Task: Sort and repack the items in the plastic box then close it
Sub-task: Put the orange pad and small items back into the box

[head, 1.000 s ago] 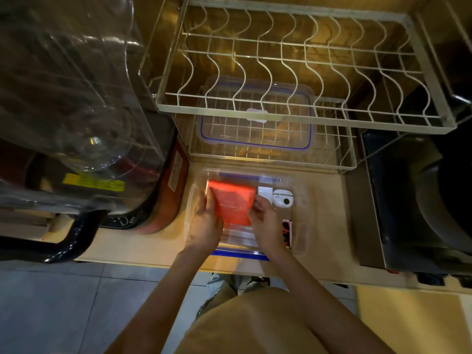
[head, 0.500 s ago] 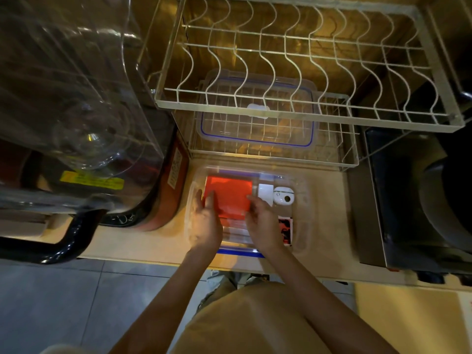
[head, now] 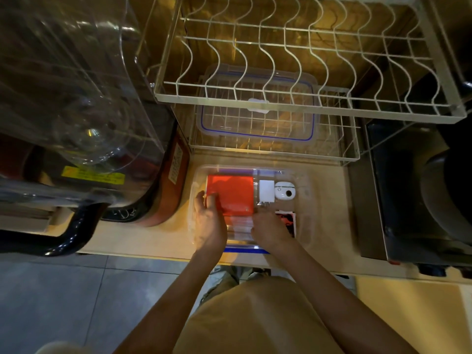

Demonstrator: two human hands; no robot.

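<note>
A clear plastic box stands on the counter in front of me. Inside, a flat red box lies at the far left, with a white adapter and a white earbud case to its right. A black-and-red card lies near the right side. My left hand grips the red box's near-left edge, thumb outside and fingers on top. My right hand hovers at the red box's near-right corner, fingers bent down, holding nothing I can see. The box's clear lid with a blue seal rests in the lower wire rack.
A two-tier wire dish rack overhangs the far side of the box. A clear-domed appliance crowds the left. A dark appliance stands to the right. The counter's front edge runs just below my wrists.
The red box, held tilted above the plastic box by both hands, has gone down flat into its far-left corner. My right hand has drawn back off it.
</note>
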